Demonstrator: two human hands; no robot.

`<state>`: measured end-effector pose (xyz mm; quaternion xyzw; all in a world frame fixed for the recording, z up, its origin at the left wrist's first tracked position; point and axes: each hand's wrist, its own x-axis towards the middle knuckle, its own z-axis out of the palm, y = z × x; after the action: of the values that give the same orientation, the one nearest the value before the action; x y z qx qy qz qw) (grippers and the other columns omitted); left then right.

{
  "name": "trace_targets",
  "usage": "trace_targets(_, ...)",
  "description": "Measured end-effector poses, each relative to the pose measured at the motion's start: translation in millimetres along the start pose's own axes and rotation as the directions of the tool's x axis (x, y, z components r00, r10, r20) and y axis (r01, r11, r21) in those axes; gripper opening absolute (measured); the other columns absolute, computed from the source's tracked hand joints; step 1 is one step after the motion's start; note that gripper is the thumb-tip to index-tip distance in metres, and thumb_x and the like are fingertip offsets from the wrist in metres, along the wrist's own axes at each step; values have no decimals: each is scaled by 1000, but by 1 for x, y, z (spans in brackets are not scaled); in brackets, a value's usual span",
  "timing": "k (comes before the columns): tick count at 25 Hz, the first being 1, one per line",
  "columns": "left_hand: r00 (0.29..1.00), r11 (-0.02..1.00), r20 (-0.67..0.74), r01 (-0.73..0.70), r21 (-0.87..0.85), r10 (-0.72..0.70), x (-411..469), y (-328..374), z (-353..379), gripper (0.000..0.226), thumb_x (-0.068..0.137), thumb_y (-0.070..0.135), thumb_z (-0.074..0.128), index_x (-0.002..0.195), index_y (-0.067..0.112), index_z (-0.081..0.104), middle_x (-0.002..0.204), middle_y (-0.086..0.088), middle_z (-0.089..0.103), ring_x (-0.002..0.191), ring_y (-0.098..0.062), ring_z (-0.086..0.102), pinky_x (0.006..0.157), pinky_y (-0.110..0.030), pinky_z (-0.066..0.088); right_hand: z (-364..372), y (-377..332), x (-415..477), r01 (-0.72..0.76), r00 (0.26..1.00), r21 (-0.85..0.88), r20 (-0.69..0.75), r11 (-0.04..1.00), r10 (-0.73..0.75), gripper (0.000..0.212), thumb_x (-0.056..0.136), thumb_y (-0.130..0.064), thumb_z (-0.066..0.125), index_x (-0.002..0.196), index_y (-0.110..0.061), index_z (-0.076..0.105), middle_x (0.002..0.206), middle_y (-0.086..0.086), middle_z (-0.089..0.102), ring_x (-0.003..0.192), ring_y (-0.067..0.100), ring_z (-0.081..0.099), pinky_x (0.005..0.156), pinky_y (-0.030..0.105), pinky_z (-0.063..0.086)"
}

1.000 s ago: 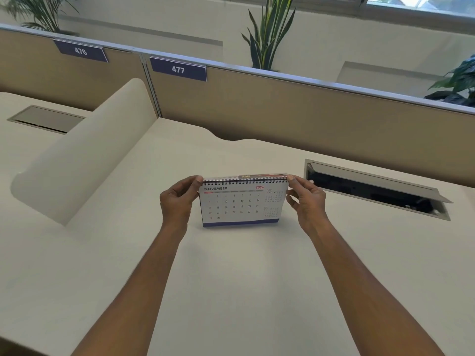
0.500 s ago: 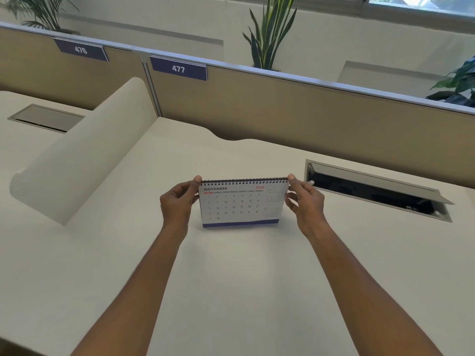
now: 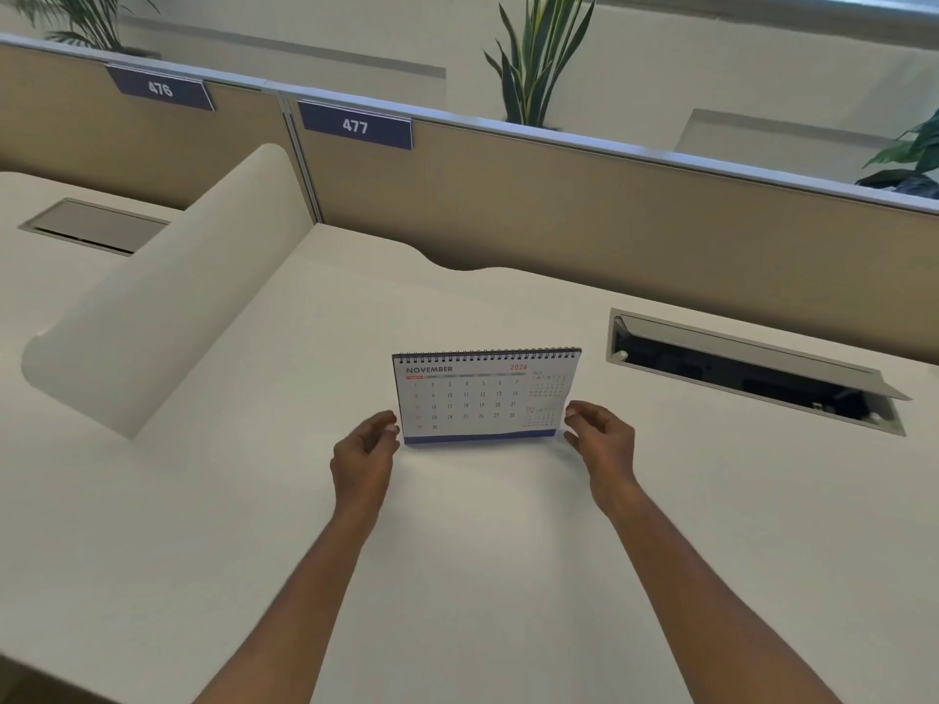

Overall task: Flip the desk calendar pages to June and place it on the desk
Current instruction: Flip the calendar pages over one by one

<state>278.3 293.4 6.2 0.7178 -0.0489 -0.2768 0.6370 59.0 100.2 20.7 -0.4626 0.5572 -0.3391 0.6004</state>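
Observation:
A spiral-bound desk calendar [image 3: 482, 396] stands upright on the cream desk [image 3: 457, 551], its front page reading NOVEMBER 2026 above a blue bottom strip. My left hand [image 3: 363, 449] hovers at its lower left corner, fingers curled and apart, just off the page edge. My right hand [image 3: 602, 439] sits at the lower right corner, fingertips close to the page edge, holding nothing.
A curved cream divider [image 3: 167, 292] rises at the left. An open cable tray [image 3: 752, 373] lies in the desk to the right of the calendar. Tan partition panels [image 3: 559, 205] with labels 476 and 477 close off the back, plants behind them.
Both hands let go of the calendar's top corners and dropped to its lower corners. The calendar now stands on its own.

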Motion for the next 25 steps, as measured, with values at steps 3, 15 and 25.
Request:
trace_targets(3, 996, 971, 24, -84, 225, 81, -8, -7, 1, 28, 95, 10, 69, 120, 19, 77, 107, -2, 80, 95, -12, 72, 98, -32, 55, 0, 12, -1, -13, 1000, -10, 24, 1000, 13, 15, 95, -8, 70, 109, -4, 74, 111, 12, 75, 108, 32, 70, 99, 45, 58)
trace_targets(15, 990, 976, -6, -137, 166, 140, -24, -10, -5, 12, 82, 21, 87, 91, 25, 81, 82, 4, 82, 72, -16, 79, 80, -38, 63, -3, 24, -13, -1, 1000, 65, -25, 998, 2, 14, 85, -6, 81, 98, -2, 77, 105, 13, 76, 94, 28, 72, 90, 38, 61)
trace_targets(25, 999, 1000, 53, -1, -22, 2, -28, -1, -16, 21, 71, 18, 95, 87, 13, 82, 81, -9, 82, 71, -21, 78, 82, -35, 62, -9, 25, -25, -90, 996, 243, 7, 966, 91, 13, 81, 1, 82, 92, -2, 76, 99, 18, 76, 89, 26, 72, 88, 35, 61)
